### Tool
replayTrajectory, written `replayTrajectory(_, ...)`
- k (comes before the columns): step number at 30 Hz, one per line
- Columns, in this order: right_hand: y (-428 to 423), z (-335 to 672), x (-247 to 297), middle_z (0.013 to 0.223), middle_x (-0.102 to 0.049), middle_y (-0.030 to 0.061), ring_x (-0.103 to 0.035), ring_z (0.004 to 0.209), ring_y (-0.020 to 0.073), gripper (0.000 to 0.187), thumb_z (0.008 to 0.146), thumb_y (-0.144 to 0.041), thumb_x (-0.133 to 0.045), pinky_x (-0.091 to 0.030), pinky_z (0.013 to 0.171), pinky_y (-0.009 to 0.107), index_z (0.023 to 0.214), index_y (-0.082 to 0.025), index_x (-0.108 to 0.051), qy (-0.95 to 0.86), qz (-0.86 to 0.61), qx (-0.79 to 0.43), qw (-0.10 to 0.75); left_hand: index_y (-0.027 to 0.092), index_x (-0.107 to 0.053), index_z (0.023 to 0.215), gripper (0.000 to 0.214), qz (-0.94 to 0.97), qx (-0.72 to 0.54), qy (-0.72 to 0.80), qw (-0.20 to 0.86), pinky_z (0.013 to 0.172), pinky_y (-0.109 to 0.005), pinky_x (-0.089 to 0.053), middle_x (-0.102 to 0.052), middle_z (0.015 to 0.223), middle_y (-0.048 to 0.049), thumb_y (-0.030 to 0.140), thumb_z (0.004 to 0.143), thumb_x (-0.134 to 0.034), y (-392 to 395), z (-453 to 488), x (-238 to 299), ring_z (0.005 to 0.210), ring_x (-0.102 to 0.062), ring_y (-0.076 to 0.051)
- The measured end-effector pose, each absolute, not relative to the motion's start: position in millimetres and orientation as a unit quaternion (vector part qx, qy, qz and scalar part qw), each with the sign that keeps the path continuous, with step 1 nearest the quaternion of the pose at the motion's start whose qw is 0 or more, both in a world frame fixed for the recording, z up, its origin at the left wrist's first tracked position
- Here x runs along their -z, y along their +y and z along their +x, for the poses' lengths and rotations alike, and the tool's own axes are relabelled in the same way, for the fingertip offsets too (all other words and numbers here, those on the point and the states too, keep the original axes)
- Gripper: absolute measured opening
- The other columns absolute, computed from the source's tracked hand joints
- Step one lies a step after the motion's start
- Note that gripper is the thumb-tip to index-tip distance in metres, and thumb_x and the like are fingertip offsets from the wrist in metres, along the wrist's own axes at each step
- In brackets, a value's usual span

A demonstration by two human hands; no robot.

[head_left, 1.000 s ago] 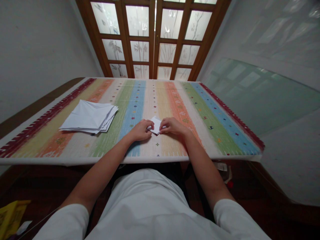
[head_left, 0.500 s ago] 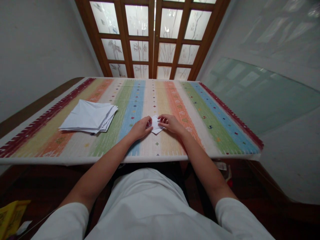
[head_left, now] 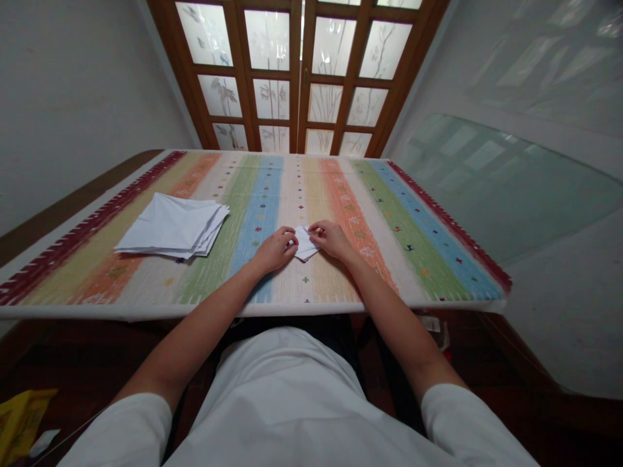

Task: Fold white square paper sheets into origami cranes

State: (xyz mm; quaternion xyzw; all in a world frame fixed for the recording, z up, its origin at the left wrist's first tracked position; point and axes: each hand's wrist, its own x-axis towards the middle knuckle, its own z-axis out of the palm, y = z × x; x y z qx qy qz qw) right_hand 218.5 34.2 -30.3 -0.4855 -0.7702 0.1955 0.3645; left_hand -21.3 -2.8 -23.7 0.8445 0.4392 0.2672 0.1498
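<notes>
A small folded piece of white paper (head_left: 304, 246) lies on the striped tablecloth in front of me, its point toward my body. At its left edge is my left hand (head_left: 277, 249), the fingers curled closed against the paper. My right hand (head_left: 331, 239) pinches the upper right edge of the paper between thumb and fingers. Parts of both side edges are hidden behind my fingertips. Farther left rests a stack of larger white paper sheets (head_left: 170, 226), creased and unevenly piled, apart from both hands.
The striped tablecloth (head_left: 243, 188) covers the table, whose front edge runs just before my body. Wooden doors with glass panes (head_left: 296, 71) stand beyond it. A glass sheet (head_left: 487, 168) leans on the right wall. A yellow bag (head_left: 24, 421) is at lower left.
Both hands stay at the folded paper with only slight finger shifts. The left fingertips have moved a little, showing more of the paper. The stack has not moved.
</notes>
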Motion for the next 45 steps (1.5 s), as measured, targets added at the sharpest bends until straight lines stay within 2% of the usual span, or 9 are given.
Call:
replayTrajectory(5,31,216,27,0.094,-0.08,0.0061,-0.072,0.08,0.0193,0.016,0.086,-0.011,-0.076,-0.059,0.082,0.033,0.099,-0.02,-0.081,-0.741,-0.502,-0.254,0.367,0.018,-0.077,0.104,0.014,0.838,-0.238,0.464,0.161,0.106,-0.043,-0.06,-0.064,0.152,-0.0163,0.019,0.098,-0.065,-3,-20,20,0.098,-0.076,-0.022)
replayTrajectory(10,32,215,28,0.108,-0.082,0.009,-0.073,0.082,0.0188,0.031,0.077,-0.009,-0.078,-0.061,0.079,0.033,0.107,-0.019,-0.078,-0.717,-0.488,-0.294,0.402,0.019,-0.075,0.104,0.013,0.849,-0.243,0.441,0.16,0.109,-0.046,-0.058,-0.073,0.134,-0.0147,0.017,0.097,-0.065,-1,-19,19,0.109,-0.074,-0.027)
replayTrajectory(14,34,215,29,0.114,-0.082,0.0102,-0.073,0.084,0.0181,0.044,0.075,-0.008,-0.08,-0.061,0.081,0.033,0.117,-0.019,-0.077,-0.706,-0.481,-0.31,0.417,0.019,-0.073,0.103,0.011,0.846,-0.251,0.44,0.165,0.103,-0.043,-0.059,-0.07,0.134,-0.0143,0.018,0.097,-0.064,-1,-19,22,0.099,-0.073,-0.023)
replayTrajectory(18,33,215,28,0.097,-0.081,0.0067,-0.072,0.083,0.0196,0.029,0.08,-0.014,-0.084,-0.059,0.079,0.032,0.108,-0.019,-0.081,-0.724,-0.468,-0.301,0.407,0.018,-0.068,0.124,0.031,0.827,-0.275,0.464,0.156,0.096,-0.042,-0.06,-0.066,0.136,-0.0142,0.019,0.093,-0.068,-2,-19,23,0.091,-0.07,-0.021)
replayTrajectory(23,28,216,22,0.093,-0.081,0.0069,-0.067,0.074,0.0174,0.01,0.086,-0.018,-0.08,-0.054,0.074,0.03,0.095,-0.02,-0.084,-0.77,-0.45,-0.279,0.357,0.019,-0.059,0.149,0.059,0.829,-0.283,0.456,0.158,0.101,-0.041,-0.059,-0.064,0.143,-0.0144,0.016,0.091,-0.069,-3,-19,21,0.096,-0.071,-0.021)
replayTrajectory(28,26,219,21,0.093,-0.082,0.0091,-0.068,0.077,0.0185,0.016,0.096,-0.028,-0.074,-0.053,0.075,0.03,0.099,-0.019,-0.087,-0.794,-0.433,-0.273,0.327,0.017,-0.075,0.13,0.034,0.837,-0.242,0.458,0.174,0.101,-0.041,-0.06,-0.064,0.145,-0.0151,0.021,0.099,-0.063,-2,-20,23,0.096,-0.073,-0.02)
replayTrajectory(35,34,219,31,0.102,-0.08,0.0122,-0.07,0.087,0.024,0.019,0.09,-0.019,-0.076,-0.058,0.087,0.038,0.106,-0.019,-0.086,-0.784,-0.499,-0.179,0.323,0.02,-0.081,0.122,0.029,0.839,-0.237,0.479,0.099,0.123,-0.057,-0.046,-0.068,0.147,-0.0162,0.022,0.097,-0.067,1,-19,26,0.14,-0.06,-0.037)
replayTrajectory(39,34,221,31,0.105,-0.079,0.0123,-0.071,0.094,0.0259,0.025,0.09,-0.02,-0.076,-0.058,0.095,0.042,0.114,-0.019,-0.083,-0.79,-0.502,-0.188,0.298,0.022,-0.078,0.121,0.028,0.844,-0.229,0.468,0.126,0.12,-0.057,-0.048,-0.074,0.135,-0.014,0.02,0.096,-0.067,1,-20,24,0.131,-0.065,-0.034)
replayTrajectory(45,27,223,23,0.106,-0.079,0.01,-0.071,0.092,0.0231,0.05,0.09,-0.023,-0.078,-0.058,0.088,0.037,0.139,-0.019,-0.07,-0.768,-0.485,-0.278,0.314,0.021,-0.078,0.113,0.023,0.836,-0.263,0.451,0.167,0.12,-0.049,-0.051,-0.067,0.138,-0.012,0.02,0.09,-0.074,2,-25,20,0.127,-0.067,-0.029)
